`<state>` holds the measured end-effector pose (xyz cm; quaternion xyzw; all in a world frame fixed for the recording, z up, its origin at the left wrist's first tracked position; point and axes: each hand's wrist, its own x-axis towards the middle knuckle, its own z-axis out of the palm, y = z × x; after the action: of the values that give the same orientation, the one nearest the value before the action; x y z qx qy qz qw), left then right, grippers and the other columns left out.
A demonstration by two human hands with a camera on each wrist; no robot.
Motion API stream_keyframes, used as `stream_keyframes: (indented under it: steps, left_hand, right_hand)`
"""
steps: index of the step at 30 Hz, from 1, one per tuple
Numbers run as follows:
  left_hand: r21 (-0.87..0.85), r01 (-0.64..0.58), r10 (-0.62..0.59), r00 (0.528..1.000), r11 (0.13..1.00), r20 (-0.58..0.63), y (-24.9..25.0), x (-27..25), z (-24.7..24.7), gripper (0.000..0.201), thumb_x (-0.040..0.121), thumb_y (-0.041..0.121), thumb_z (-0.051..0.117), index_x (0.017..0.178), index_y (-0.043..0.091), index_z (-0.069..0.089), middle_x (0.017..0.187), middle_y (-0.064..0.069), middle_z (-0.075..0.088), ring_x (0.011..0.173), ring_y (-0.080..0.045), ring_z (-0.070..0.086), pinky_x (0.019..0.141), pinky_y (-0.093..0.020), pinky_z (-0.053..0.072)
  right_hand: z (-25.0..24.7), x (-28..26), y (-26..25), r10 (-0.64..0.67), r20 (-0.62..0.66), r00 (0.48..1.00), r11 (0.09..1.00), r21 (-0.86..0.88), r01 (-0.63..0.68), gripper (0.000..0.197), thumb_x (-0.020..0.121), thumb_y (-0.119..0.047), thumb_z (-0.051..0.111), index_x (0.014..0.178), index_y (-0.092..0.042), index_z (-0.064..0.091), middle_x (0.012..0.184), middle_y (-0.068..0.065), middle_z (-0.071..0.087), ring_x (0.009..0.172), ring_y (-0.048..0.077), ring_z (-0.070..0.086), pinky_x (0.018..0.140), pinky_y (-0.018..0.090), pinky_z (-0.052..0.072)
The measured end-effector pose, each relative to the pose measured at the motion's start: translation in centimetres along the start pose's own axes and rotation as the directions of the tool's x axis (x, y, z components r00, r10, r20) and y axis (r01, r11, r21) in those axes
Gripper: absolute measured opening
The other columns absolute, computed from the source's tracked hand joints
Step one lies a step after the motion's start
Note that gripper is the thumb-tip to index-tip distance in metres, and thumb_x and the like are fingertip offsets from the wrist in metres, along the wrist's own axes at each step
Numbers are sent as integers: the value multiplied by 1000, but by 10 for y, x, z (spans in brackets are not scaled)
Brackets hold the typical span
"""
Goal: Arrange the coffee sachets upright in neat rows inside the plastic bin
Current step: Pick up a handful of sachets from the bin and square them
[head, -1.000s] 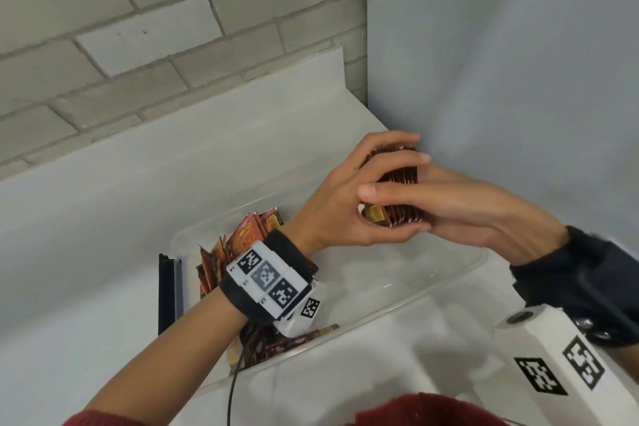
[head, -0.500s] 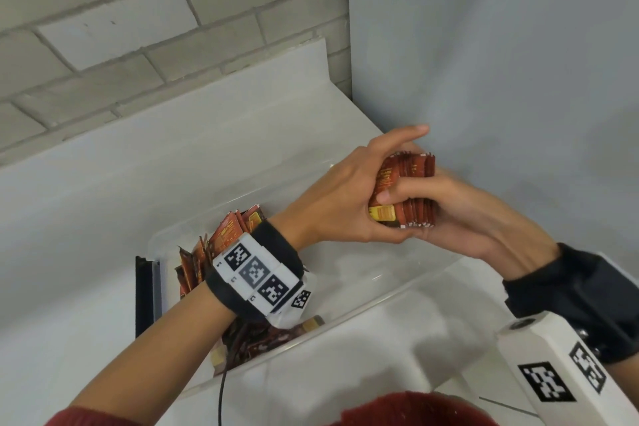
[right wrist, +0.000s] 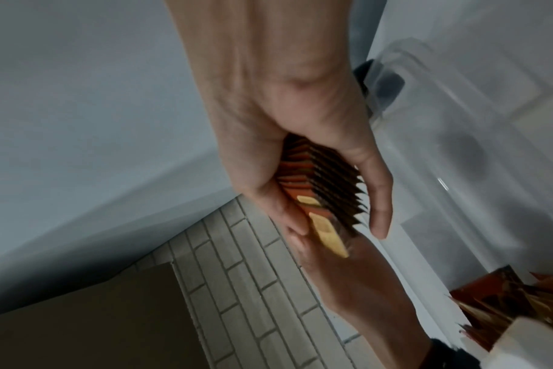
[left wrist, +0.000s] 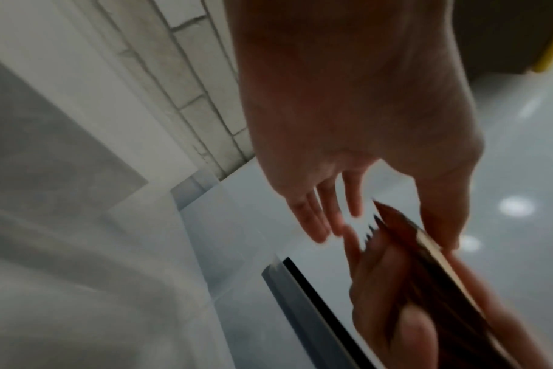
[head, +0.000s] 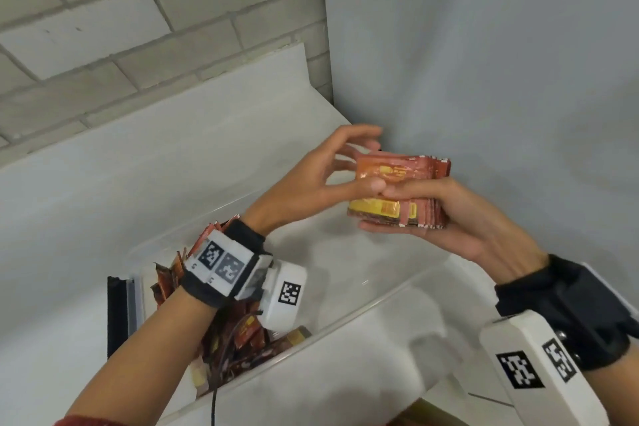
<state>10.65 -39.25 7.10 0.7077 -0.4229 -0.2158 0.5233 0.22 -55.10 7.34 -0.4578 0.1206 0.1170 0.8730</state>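
A pale brick wall (head: 103,28) runs along the back, meeting a smooth grey wall (head: 484,45) at the corner. Below them lies a white counter (head: 86,201) with a raised back edge.

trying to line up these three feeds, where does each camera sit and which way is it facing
Head: on the head, looking forward and down at the clear plastic bin in a wall corner; shows both forearms, left hand and right hand.
Left wrist: on the left wrist, looking along the left hand with straight fingers toward the right hand's sachets.
Right wrist: on the right wrist, looking along the right hand gripping the stack of red-orange foil coffee sachets.
Shared: all three show the stack and brick wall.
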Motion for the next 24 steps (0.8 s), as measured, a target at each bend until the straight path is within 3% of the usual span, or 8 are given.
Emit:
stream_keyframes:
  steps: [2, 5, 8, 10, 13, 16, 20, 24]
  left_hand:
    - [-72, 74, -73, 997, 995, 24, 0, -1, -7, 47, 83, 21, 71, 126, 13, 54, 116, -7, 61, 101, -24, 59, 87, -28, 51]
    - [-181, 102, -102, 995, 978, 5, 3, -1, -12, 33, 78, 13, 75, 109, 14, 63, 92, 5, 66, 85, -15, 61, 74, -23, 51]
    - [-222, 87, -95, 995, 971, -24, 4, -2, -16, 28, 74, 15, 73, 100, 15, 64, 85, 5, 66, 80, -12, 62, 69, -20, 51]
    - [-238, 77, -90, 995, 968, -46, 4, -3, -19, 25, 74, 15, 75, 97, 17, 64, 85, 8, 67, 76, -11, 60, 64, -19, 49]
    - [-246, 20, -43, 995, 969, -87, 0, -4, -23, 23, 76, 11, 78, 90, 22, 64, 86, 9, 69, 78, -13, 60, 69, -21, 50]
    - [-304, -77, 47, 993, 950, -106, -4, -6, -28, 23, 74, 5, 74, 79, 27, 67, 89, 2, 70, 87, -18, 64, 79, -27, 53]
    - [-394, -101, 98, 995, 914, -30, -5, -7, -28, 24, 77, -1, 70, 73, 23, 70, 91, 2, 73, 92, -15, 68, 75, -24, 55]
    - [-377, -72, 90, 996, 924, 30, -7, -7, -22, 20, 78, 3, 70, 72, 22, 73, 98, 2, 73, 101, -13, 66, 79, -23, 54]
  right_hand:
    - [-3, 1, -2, -6, 16, 1000, 1000, -5, 6, 41, 76, -4, 61, 117, -7, 64, 112, 15, 70, 102, 33, 68, 83, 44, 58]
    - [-4, 4, -1, -35, 20, 999, 999, 1, 35, 33, 76, -7, 61, 107, -12, 71, 109, 13, 72, 101, 29, 70, 80, 43, 59]
    - [-2, 9, 3, -51, 36, 998, 999, 7, 51, 28, 70, -19, 70, 97, -19, 78, 106, 11, 73, 98, 25, 71, 74, 39, 60]
    - [-2, 12, 6, -53, 63, 997, 998, 40, 50, 38, 60, -32, 83, 96, -21, 78, 106, 11, 73, 97, 22, 71, 72, 38, 59]
    - [-5, 16, 11, -82, 70, 994, 991, 110, 74, 63, 44, -51, 91, 97, -20, 78, 100, 9, 73, 87, 18, 70, 69, 39, 58]
    - [-9, 20, 13, -92, 32, 995, 972, 220, 83, 79, 35, -54, 92, 101, -12, 75, 95, 15, 69, 79, 23, 68, 67, 43, 58]
    - [-7, 22, 13, -53, 47, 997, 980, 195, 43, 72, 34, -51, 94, 92, -13, 77, 105, 16, 71, 89, 26, 70, 67, 41, 58]
    - [-8, 20, 11, -22, 119, 993, 998, 65, 14, 61, 42, -43, 94, 95, -19, 78, 101, 12, 73, 84, 23, 72, 66, 37, 58]
